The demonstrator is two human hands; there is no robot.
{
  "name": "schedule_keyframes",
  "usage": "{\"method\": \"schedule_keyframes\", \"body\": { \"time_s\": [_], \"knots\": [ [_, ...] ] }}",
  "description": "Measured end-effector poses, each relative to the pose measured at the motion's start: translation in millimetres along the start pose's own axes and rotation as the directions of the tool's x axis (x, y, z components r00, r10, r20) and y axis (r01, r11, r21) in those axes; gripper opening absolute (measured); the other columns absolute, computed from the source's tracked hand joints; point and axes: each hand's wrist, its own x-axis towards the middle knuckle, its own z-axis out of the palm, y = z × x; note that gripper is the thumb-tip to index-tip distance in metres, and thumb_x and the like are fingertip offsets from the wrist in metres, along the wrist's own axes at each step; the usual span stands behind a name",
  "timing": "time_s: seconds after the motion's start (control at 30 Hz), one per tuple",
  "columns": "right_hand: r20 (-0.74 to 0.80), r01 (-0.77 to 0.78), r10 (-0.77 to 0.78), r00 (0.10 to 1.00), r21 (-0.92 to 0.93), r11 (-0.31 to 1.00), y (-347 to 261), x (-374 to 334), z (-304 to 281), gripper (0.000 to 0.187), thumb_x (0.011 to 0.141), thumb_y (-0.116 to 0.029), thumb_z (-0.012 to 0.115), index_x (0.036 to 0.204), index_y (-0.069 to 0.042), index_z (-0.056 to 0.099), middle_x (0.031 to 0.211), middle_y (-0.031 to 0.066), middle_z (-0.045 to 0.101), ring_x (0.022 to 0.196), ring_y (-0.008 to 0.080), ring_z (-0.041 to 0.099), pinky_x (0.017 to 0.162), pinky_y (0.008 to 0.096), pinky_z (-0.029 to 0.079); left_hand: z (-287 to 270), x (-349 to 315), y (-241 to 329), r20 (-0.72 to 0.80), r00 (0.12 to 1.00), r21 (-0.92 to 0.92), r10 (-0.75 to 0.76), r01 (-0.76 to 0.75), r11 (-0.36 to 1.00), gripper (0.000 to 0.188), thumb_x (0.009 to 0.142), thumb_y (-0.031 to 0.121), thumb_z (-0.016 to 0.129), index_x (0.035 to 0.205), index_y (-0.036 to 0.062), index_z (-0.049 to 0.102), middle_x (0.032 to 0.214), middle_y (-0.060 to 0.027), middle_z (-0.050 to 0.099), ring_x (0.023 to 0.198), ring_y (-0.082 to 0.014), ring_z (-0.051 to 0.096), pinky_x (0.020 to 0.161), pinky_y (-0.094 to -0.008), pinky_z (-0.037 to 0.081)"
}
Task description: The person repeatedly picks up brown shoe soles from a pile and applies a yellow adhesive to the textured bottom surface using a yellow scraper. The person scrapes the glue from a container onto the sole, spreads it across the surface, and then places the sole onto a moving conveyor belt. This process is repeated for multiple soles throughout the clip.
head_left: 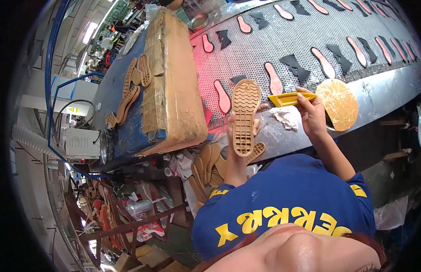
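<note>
My left hand [256, 126] grips a tan rubber shoe sole [246, 113] from behind, its wavy and gridded tread facing up. Most of that palm is hidden behind the sole. Between the fingers and thumb of my right hand [314, 117] is a slim, pointed yellow plastic tool [291, 99], its tip toward the sole but apart from it. Beneath the tool, crumpled white paper or cloth [286, 119] lies on the metal ledge. A round tan disc [338, 105] sits right beside my right hand. Part of another gridded sole [256, 153] shows below my left hand.
Ahead runs a mesh conveyor [260, 47] carrying rows of pink insoles [273, 78] and black cut pieces [294, 67]. To the left stands a taped, cardboard-sided block [181, 90] with several tan soles [128, 102] on its blue top. More soles [206, 165] are piled low beside me.
</note>
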Motion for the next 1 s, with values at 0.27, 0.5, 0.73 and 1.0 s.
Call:
{"method": "schedule_keyframes", "body": {
  "time_s": [0.27,0.5,0.73,1.0],
  "knots": [
    [0.566,0.804,-0.577,0.589,-0.484,0.345,-1,1,26,0.026,0.083,0.009,0.065,0.108,0.000,0.063,0.104,0.0137,0.068,0.093,0.0226,0.068,0.078,0.0310,0.054,24,-4,-8,0.143,0.985,-0.046,-0.094,0.101,0.994,0.091,0.093,0.064,0.041,0.147,-0.0060,0.017,0.142,-0.0438,0.024,0.061,-0.0207,0.060,0.050,-0.0279,0.049],
    [0.755,0.857,-0.404,0.516,-0.458,0.237,19,-34,47,0.023,0.079,0.009,0.063,0.099,-0.003,0.063,0.098,0.0137,0.068,0.087,0.0276,0.068,0.077,0.0345,0.055,20,-30,-16,-0.228,0.971,-0.042,-0.073,0.065,0.997,0.088,0.093,0.067,0.034,0.144,-0.0039,0.027,0.134,-0.0350,0.043,0.067,-0.0248,0.060,0.056,-0.0339,0.051],
    [0.492,0.618,-0.377,0.785,-0.575,0.537,5,13,35,0.021,0.090,0.007,0.055,0.109,0.001,0.064,0.095,0.0124,0.070,0.084,0.0183,0.069,0.074,0.0275,0.055,29,-27,-27,-0.054,0.994,-0.112,-0.096,0.090,0.990,0.086,0.093,0.068,0.028,0.139,-0.0035,0.035,0.128,-0.0351,0.050,0.056,-0.0220,0.055,0.052,-0.0321,0.048],
    [0.755,0.797,-0.297,0.585,-0.467,0.383,28,-37,37,0.027,0.080,0.010,0.064,0.103,-0.004,0.067,0.091,0.0105,0.070,0.082,0.0211,0.069,0.068,0.0331,0.056,12,-26,-25,-0.151,0.983,-0.184,-0.102,0.073,0.980,0.077,0.097,0.063,0.024,0.141,0.0008,0.037,0.119,-0.0227,0.058,0.069,-0.0303,0.058,0.059,-0.0407,0.052]
  ]
}}
